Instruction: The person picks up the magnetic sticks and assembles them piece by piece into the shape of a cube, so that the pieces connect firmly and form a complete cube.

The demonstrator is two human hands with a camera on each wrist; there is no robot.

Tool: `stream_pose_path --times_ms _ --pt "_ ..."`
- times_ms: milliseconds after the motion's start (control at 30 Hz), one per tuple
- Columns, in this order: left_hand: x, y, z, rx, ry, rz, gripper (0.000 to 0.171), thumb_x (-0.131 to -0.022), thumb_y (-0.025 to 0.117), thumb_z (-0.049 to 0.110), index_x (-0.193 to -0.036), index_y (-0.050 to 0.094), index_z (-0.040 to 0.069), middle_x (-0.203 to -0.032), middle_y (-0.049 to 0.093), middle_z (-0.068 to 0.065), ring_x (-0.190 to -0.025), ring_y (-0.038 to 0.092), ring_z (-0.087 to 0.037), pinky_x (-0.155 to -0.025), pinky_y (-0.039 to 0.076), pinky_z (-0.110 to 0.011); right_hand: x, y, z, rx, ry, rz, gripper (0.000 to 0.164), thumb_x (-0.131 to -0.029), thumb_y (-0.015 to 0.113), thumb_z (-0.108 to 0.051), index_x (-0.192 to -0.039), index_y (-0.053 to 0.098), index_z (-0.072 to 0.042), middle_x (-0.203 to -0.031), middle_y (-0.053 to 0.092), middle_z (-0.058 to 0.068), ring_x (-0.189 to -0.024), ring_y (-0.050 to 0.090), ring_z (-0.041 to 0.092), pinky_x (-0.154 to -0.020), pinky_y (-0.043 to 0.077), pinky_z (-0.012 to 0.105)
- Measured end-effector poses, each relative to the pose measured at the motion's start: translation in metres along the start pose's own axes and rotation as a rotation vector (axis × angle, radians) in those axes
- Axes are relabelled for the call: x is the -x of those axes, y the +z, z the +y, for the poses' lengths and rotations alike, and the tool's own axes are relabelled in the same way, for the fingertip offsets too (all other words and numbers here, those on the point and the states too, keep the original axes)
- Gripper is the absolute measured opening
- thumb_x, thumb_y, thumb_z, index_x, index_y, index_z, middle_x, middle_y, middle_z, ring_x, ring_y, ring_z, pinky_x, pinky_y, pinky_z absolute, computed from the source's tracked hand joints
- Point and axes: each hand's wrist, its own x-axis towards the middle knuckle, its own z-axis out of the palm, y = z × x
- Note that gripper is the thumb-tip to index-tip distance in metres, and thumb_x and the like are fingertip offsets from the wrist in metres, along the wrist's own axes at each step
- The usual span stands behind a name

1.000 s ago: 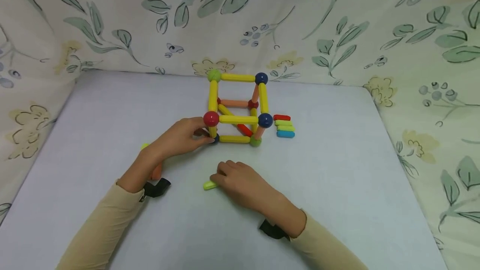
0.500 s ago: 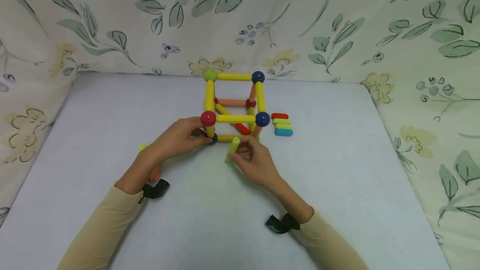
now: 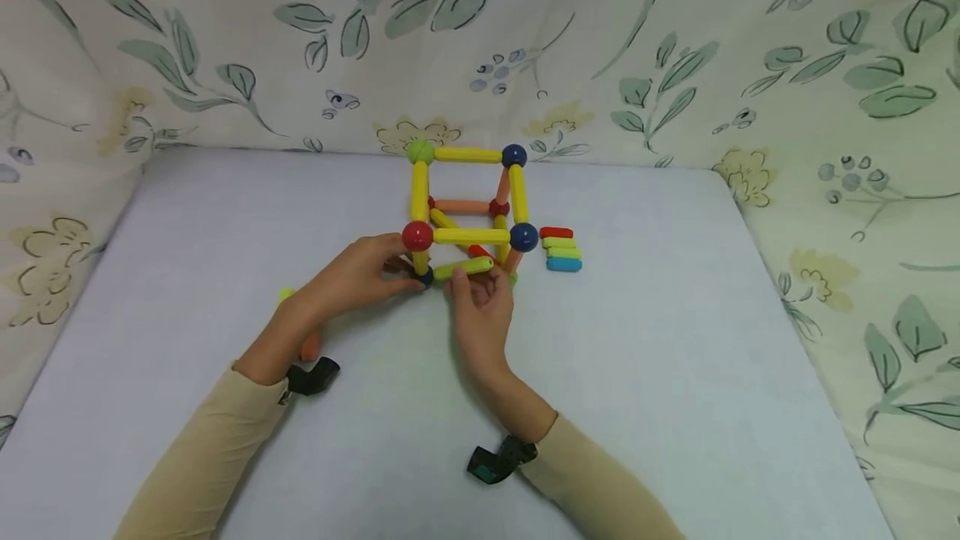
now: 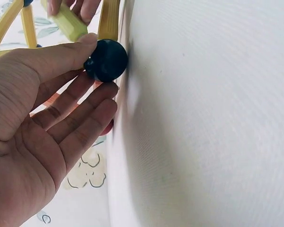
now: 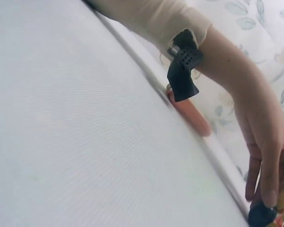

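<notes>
A cube frame of yellow and orange magnetic sticks (image 3: 471, 236) joined by coloured balls stands on the table in the head view. At its lower front left corner, my left hand (image 3: 363, 273) pinches a dark blue ball (image 4: 106, 60) between thumb and fingers. My right hand (image 3: 483, 319) pinches a light green stick (image 3: 471, 266) in front of the cube's lower front edge. The stick's left end is close to the blue ball; whether they touch I cannot tell. A red ball (image 3: 417, 236) sits above that corner. My right fingers partly hide the green ball at the lower right.
Right of the cube lies a short row of red, green and blue sticks (image 3: 562, 253). An orange stick (image 3: 310, 346) and a green piece (image 3: 286, 294) lie partly hidden by the left forearm. Floral cloth (image 3: 570, 40) rises behind the white table (image 3: 675, 340).
My right hand has lifted the light green stick from the table, carried it forward to the cube's lower front edge and turned it sideways. The left hand has stayed at the blue ball.
</notes>
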Motion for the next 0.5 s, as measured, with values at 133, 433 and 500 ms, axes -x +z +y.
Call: stream_pose_path --times_ms 133,433,500 --pt "-0.001 0.003 -0.002 -0.01 0.015 0.003 0.031 -0.087 0.089 0.011 -0.113 0.072 0.012 -0.11 0.073 -0.001 -0.102 0.076 -0.021 -0.092 0.062 -0.041 -0.002 0.002 0.003 0.054 -0.051 -0.001 0.036 -0.104 0.07 -0.016 -0.134 0.055 -0.003 -0.122 0.066 0.01 -0.106 0.068 0.021 -0.094 0.059 0.024" --pt "-0.004 0.01 0.001 -0.096 0.001 0.076 0.029 -0.09 0.088 0.022 -0.112 0.073 0.012 -0.11 0.072 -0.004 -0.099 0.074 -0.022 -0.088 0.062 -0.044 -0.006 -0.004 0.004 0.063 0.002 -0.016 0.038 -0.101 0.075 -0.027 -0.131 0.063 -0.008 -0.12 0.073 0.008 -0.108 0.073 0.021 -0.097 0.06 0.028" --pt "-0.004 0.012 0.002 -0.112 -0.018 0.092 0.026 -0.09 0.087 0.024 -0.107 0.072 0.012 -0.11 0.072 -0.004 -0.098 0.073 -0.022 -0.088 0.061 -0.044 -0.005 -0.005 0.002 0.058 0.042 -0.015 0.041 -0.1 0.076 -0.029 -0.133 0.063 -0.008 -0.123 0.073 0.007 -0.11 0.073 0.02 -0.097 0.059 0.028"
